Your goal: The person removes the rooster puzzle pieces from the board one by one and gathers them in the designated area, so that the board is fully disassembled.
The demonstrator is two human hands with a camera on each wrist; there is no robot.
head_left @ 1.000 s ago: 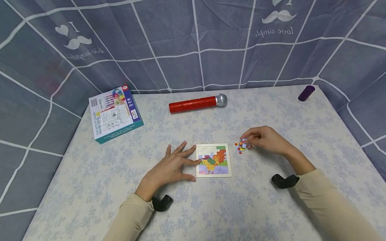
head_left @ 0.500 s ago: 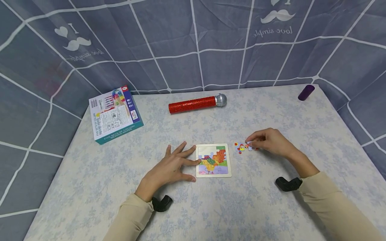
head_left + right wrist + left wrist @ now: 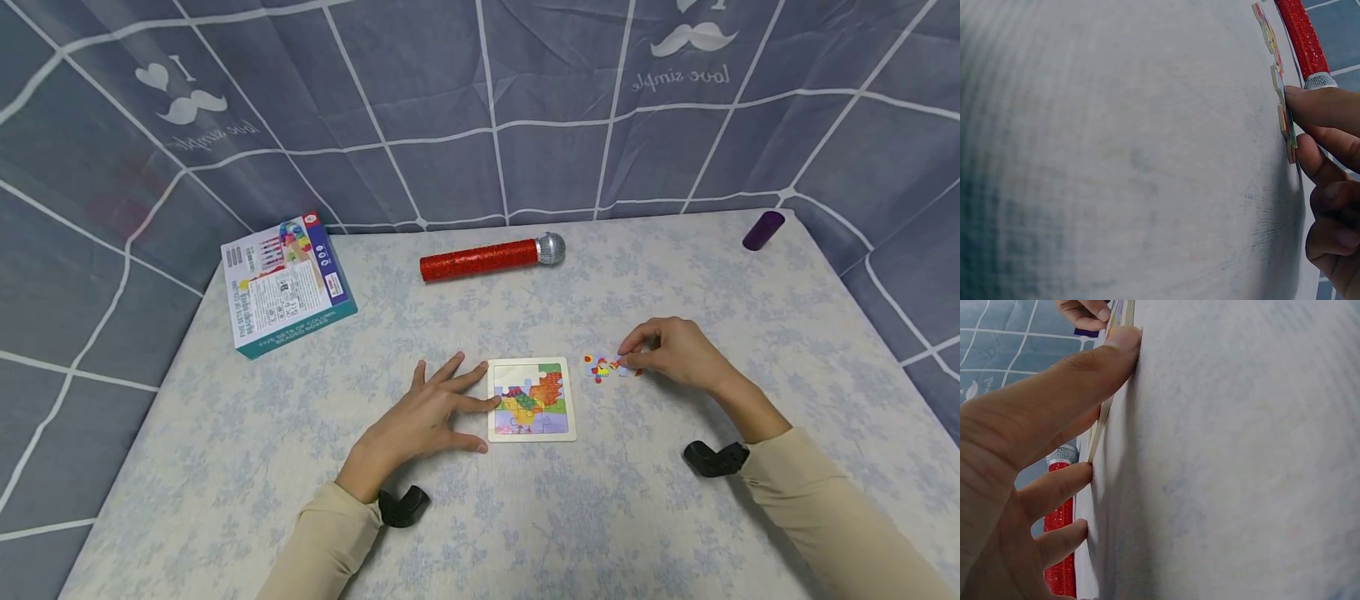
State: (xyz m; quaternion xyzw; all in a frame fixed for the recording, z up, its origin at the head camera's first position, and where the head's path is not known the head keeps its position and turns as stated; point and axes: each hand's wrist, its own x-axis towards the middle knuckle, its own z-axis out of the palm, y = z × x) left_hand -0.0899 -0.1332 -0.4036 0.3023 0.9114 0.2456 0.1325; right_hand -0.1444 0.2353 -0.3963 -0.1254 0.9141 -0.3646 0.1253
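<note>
A square jigsaw puzzle in a white tray point(image 3: 572, 417) lies on the table, partly filled with a picture of a bird; bare patches show at its top left. My left hand point(image 3: 427, 417) rests at the tray's left side with its fingers spread, one fingertip on the tray's edge. To the tray's right is a small cluster of loose puzzle pieces point(image 3: 600, 371). At the cluster's right side, my right hand point(image 3: 675, 354) pinches a puzzle piece point(image 3: 1291, 122) low over the table between curled fingers and thumb. Its fingers hide most of that piece in the head view.
Behind the tray lies a red glittery toy microphone point(image 3: 480, 260) with a silver head. A boxed bead set point(image 3: 288, 283) sits at the back left, and a dark purple cylinder point(image 3: 763, 231) at the back right corner. A grey-blue curtain point(image 3: 450, 108) hangs behind the table.
My right hand has shifted slightly right from the middle of the loose pieces to their right side, and the pieces are now more exposed. The left hand and the tray have stayed put.
</note>
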